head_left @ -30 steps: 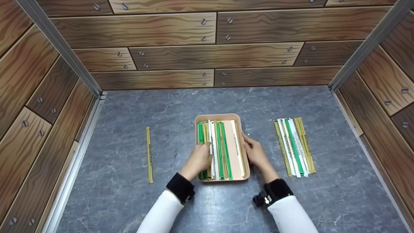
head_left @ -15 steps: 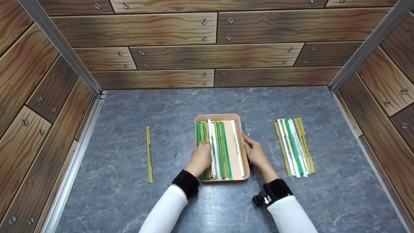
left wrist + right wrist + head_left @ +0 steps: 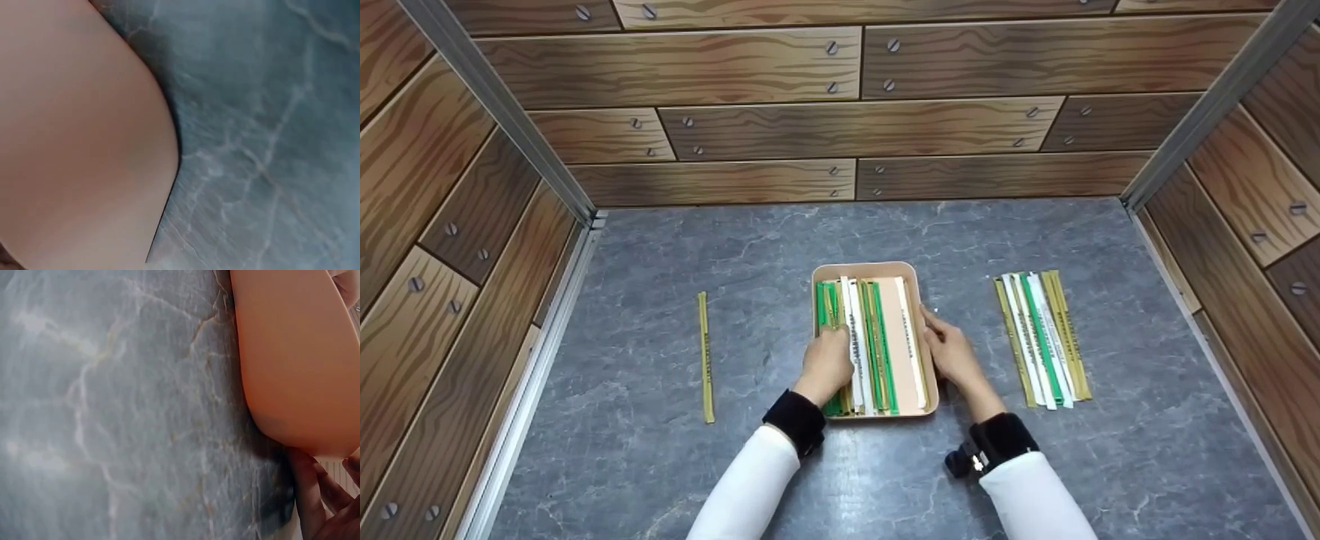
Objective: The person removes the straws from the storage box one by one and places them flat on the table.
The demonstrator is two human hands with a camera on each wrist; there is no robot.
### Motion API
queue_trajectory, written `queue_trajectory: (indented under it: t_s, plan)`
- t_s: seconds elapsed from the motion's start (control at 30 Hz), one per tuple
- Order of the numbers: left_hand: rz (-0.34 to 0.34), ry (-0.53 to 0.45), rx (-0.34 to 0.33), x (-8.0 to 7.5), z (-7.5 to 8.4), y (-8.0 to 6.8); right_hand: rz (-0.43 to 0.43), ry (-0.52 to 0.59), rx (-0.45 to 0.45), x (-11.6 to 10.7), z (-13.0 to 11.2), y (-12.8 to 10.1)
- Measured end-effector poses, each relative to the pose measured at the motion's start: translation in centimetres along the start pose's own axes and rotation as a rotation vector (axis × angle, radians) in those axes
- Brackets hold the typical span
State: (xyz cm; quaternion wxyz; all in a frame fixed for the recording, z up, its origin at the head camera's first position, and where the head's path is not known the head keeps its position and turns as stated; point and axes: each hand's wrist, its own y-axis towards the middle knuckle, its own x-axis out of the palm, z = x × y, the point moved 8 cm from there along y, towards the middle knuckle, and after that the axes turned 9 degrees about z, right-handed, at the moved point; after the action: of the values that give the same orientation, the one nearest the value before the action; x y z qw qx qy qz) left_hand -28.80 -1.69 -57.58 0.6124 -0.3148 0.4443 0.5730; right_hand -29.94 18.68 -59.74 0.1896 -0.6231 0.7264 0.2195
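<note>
The left hand (image 3: 826,364) lies on the left part of the beige tray (image 3: 870,269), with its fingers curled over the green and yellow wrapped chopsticks (image 3: 832,307) packed there; it seems to pinch one or two of them, but the head view does not show exactly which. The right hand (image 3: 952,352) rests against the right outside wall of the tray, fingers fairly straight and touching the rim, holding nothing.

All the wrapped chopsticks in the tray lie with their long axis running near to far, parallel to the long sides of the tray, so they point away from the person. The left hand is directly above them; the right hand is just beside them, apart by the tray wall.

Further out on the grey worktop (image 3: 780,247), a single yellow wrapped chopstick (image 3: 705,358) lies to the left, well apart from the tray. On the right lies a group of wrapped chopsticks (image 3: 1044,339), also lengthwise near to far.
</note>
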Motion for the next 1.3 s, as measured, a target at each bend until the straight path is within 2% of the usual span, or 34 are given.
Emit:
queue_trajectory:
  t_s: [0.17, 0.33, 0.53, 0.67, 0.73, 0.83, 1.0, 1.17, 1.3]
  plan:
    - [0.003, 0.008, 0.005, 0.0, 0.0, 0.0, 0.001, 0.001, -0.005, 0.0, 0.0, 0.0]
    - [0.017, -0.124, -0.037, -0.6, -0.4, 0.1, 0.003, 0.01, -0.009, 0.0, 0.0, 0.1]
    - [0.07, -0.265, -0.083, -2.9, -1.0, 0.2, 0.0, 0.016, 0.004, -0.1, 0.0, 0.0]
    - [0.1, -0.359, -0.141, -4.8, -2.3, 0.1, -0.005, 0.007, 0.01, -0.1, 0.1, 0.0]
    - [0.106, -0.406, -0.181, -5.6, -3.5, 0.0, -0.012, 0.002, 0.017, 0.0, 0.1, -0.1]
    - [0.142, -0.409, -0.219, -7.0, -5.7, -0.1, -0.025, -0.004, 0.026, 0.0, 0.2, -0.1]
    - [0.19, -0.315, -0.294, -8.8, -10.4, -0.4, -0.031, -0.02, 0.051, 0.1, 0.3, 0.0]
    - [0.162, -0.244, -0.381, -9.0, -14.6, -1.3, -0.024, -0.019, 0.048, 0.1, 0.4, 0.1]
    - [0.115, -0.201, -0.455, -8.7, -17.3, -2.2, -0.019, -0.019, 0.047, 0.1, 0.4, 0.1]
